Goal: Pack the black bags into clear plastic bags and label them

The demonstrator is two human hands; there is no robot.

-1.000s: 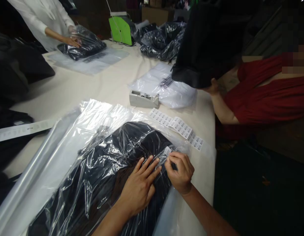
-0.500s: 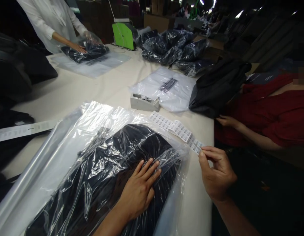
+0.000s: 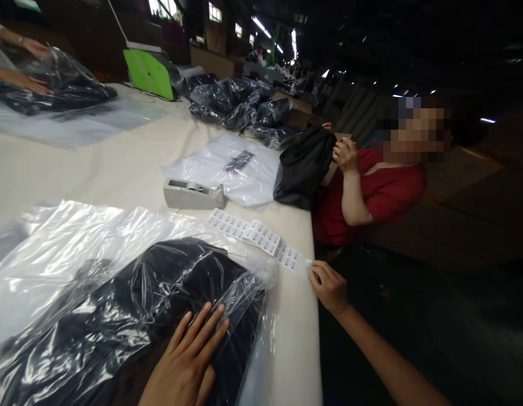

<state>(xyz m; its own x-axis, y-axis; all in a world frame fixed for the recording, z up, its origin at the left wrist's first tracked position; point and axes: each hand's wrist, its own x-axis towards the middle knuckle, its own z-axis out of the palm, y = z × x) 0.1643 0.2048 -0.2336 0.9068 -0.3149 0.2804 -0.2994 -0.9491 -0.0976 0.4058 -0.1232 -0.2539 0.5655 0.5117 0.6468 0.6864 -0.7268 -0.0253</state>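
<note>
My left hand [image 3: 185, 355] lies flat, fingers spread, on a dark garment [image 3: 160, 282] inside a clear plastic bag. With thumb and fingers pinched, my right hand [image 3: 329, 287] is at the table's right edge, at the end of a strip of barcode stickers [image 3: 264, 237]. A small white sticker [image 3: 309, 263] shows at its fingertips; whether it is fully off the pale backing I cannot tell. The strip lies on the table beyond the bagged garment, slightly folded in the middle.
A grey tape dispenser [image 3: 194, 194] stands behind the strip, near printed plastic bags [image 3: 253, 175]. Bagged garments [image 3: 236, 101] are piled by a green machine [image 3: 147, 73]. A person in red [image 3: 371, 192] handles a black garment [image 3: 306, 163]; another person's hands [image 3: 29, 82] touch a bagged item.
The view has swung right. My right hand has drawn away from the printed stickers, leaving bare backing between. The person in red has raised a hand. My left hand stays on the bag.
</note>
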